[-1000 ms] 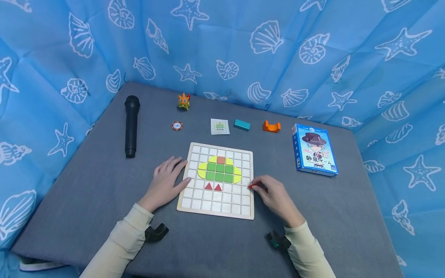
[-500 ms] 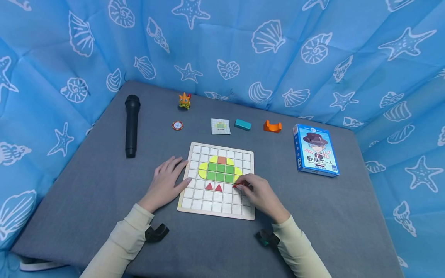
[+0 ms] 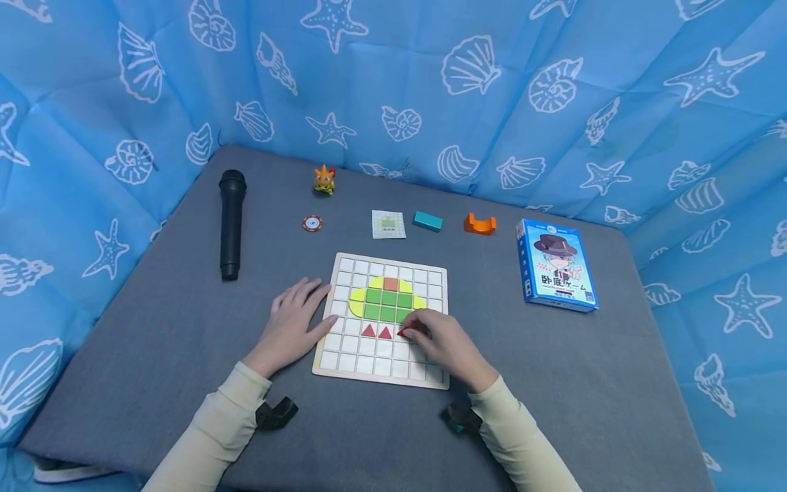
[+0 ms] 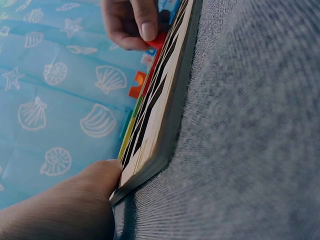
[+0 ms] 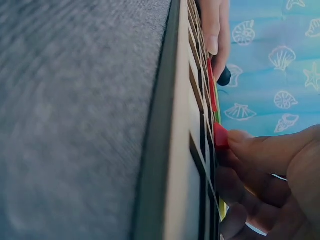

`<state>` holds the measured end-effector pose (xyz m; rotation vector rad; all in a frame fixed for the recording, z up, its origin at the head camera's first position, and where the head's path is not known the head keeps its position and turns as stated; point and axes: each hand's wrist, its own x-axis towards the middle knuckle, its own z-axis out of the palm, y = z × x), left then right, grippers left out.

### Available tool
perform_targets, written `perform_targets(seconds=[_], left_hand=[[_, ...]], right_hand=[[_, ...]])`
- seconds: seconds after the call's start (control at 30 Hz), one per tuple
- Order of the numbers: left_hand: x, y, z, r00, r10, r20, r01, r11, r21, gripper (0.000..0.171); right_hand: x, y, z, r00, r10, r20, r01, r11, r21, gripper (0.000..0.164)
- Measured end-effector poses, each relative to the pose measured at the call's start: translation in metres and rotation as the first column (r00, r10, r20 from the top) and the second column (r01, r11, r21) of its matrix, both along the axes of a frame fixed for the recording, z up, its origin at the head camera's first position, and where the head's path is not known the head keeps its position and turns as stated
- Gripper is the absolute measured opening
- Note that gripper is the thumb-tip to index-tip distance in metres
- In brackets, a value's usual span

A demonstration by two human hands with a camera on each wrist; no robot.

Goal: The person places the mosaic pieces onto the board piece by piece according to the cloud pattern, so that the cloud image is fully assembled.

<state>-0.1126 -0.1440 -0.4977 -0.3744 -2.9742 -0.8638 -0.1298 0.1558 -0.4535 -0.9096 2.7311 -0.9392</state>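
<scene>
A square grid board (image 3: 348, 359) lies on the table. Green square tiles (image 3: 388, 313), yellow curved tiles (image 3: 357, 301) and one orange-brown square tile (image 3: 390, 283) form a shape on its upper half. Two red triangle tiles (image 3: 384, 333) sit below the green ones. My right hand (image 3: 445, 345) pinches another red triangle tile (image 5: 221, 136) between thumb and fingers, just right of those two, at the board surface. My left hand (image 3: 289, 328) rests at the board's left edge, fingers extended, thumb on the rim; the left wrist view shows that thumb (image 4: 102, 176) touching the edge.
Behind the board lie a pattern card (image 3: 389, 224), a poker chip (image 3: 312, 223), a teal block (image 3: 427, 221), an orange notched block (image 3: 479, 224) and a small toy figure (image 3: 324, 180). A black microphone (image 3: 231, 225) lies left, a blue game box (image 3: 557, 265) right.
My right hand has moved left from the board's right edge across the grid, carrying the red triangle tile beside the other two. My left hand has stayed in place.
</scene>
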Motion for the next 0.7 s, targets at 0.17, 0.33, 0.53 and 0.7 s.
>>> perform_targets(seconds=[0.17,0.33,0.53,0.7], left_hand=[[0.0003,-0.0001,-0.0001,1.000,-0.003,-0.001,0.003,1.000,0.003,0.062],[0.0003,-0.0004,-0.0004,1.000,-0.002,-0.001,0.002,1.000,0.002,0.062],[0.0003,-0.0004,0.0003,1.000,-0.004,-0.003,0.004,1.000,0.005,0.062],[0.0002,-0.0003,-0.0005,1.000,-0.004,-0.005,0.004,1.000,0.003,0.062]], right_hand=[[-0.0005,-0.0026,-0.0012,1.000,-0.005,0.006,0.005,1.000,0.023,0.008],[-0.0009,-0.0033,-0.0006,1.000,0.004,-0.006,-0.004,0.999,0.051,0.007],[-0.0019,-0.0053,0.0012,0.998,0.056,-0.028,-0.053,0.992,0.116,0.007],[-0.0004,-0.0062,0.0011,0.995,0.067,-0.070,-0.058,0.990,0.129,0.007]])
